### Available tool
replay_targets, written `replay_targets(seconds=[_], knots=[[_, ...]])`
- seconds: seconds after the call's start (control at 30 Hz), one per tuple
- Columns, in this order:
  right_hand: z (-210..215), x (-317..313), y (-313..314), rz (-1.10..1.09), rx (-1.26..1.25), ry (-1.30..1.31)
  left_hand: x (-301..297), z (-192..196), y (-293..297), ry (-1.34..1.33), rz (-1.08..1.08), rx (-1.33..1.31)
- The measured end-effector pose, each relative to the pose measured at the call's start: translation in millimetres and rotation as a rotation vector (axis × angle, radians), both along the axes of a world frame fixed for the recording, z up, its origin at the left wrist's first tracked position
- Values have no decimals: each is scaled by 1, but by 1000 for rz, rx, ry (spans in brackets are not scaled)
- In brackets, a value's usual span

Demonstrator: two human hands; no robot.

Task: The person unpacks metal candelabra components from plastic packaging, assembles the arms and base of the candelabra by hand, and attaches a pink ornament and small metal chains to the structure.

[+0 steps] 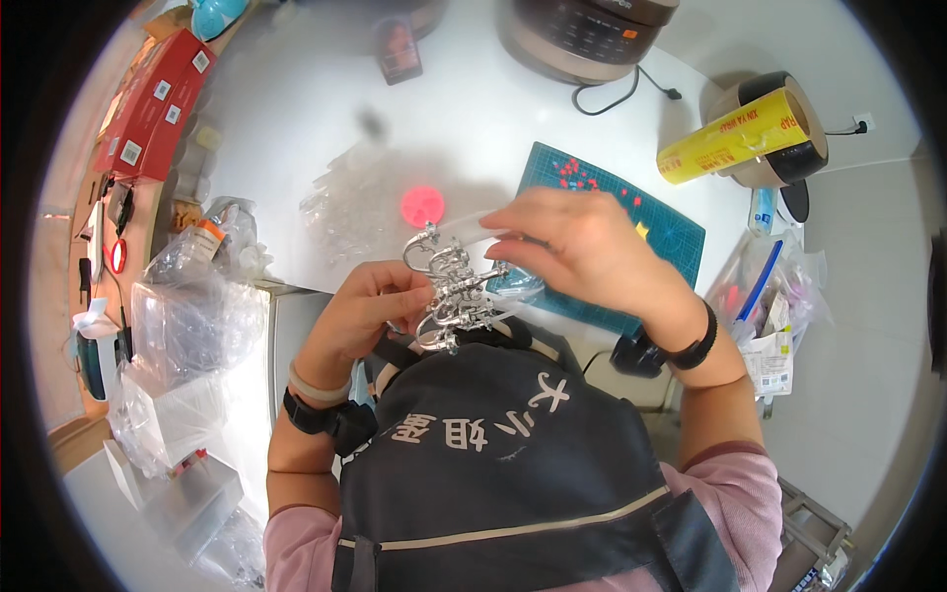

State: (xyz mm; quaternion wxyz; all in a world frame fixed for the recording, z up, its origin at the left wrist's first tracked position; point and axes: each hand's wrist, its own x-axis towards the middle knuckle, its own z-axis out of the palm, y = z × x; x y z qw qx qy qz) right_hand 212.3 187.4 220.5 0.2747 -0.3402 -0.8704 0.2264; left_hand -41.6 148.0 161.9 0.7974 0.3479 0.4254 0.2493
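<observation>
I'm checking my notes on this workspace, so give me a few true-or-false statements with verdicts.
1. The left hand grips shiny silver hardware. True.
2. Small red pieces lie on the green cutting mat. True.
3. The pink disc lies on the green cutting mat. False: the pink disc lies on the white tabletop.
4. The red box is at the picture's right. False: the red box is at the left.

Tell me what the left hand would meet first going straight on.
The silver metal piece, which the left hand holds; past it, probably the right hand, though depth is unclear.
</observation>
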Motion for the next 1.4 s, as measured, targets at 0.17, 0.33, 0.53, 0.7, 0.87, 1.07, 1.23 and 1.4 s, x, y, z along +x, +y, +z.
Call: replay_targets(seconds=[0.17,0.33,0.53,0.7,0.87,1.07,1.23,1.4], knots=[[0,-2,1,20,-3,-15,-4,-3,0,40,-40,7],[0,-3,0,45,17,-18,-4,2,2,43,-31,10],[-5,-3,2,73,30,-6,1,8,3,190,30,123],[-4,-3,3,69,15,2,4,14,3,199,54,120],[-6,-2,3,81,-6,8,3,17,4,153,68,229],[-7,-4,2,73,-22,88,3,9,1,132,13,430],[-10,-3,3,93,-36,131,6,12,-2,169,5,432],[-11,-4,2,99,-80,155,6,13,-1,204,-41,521]])
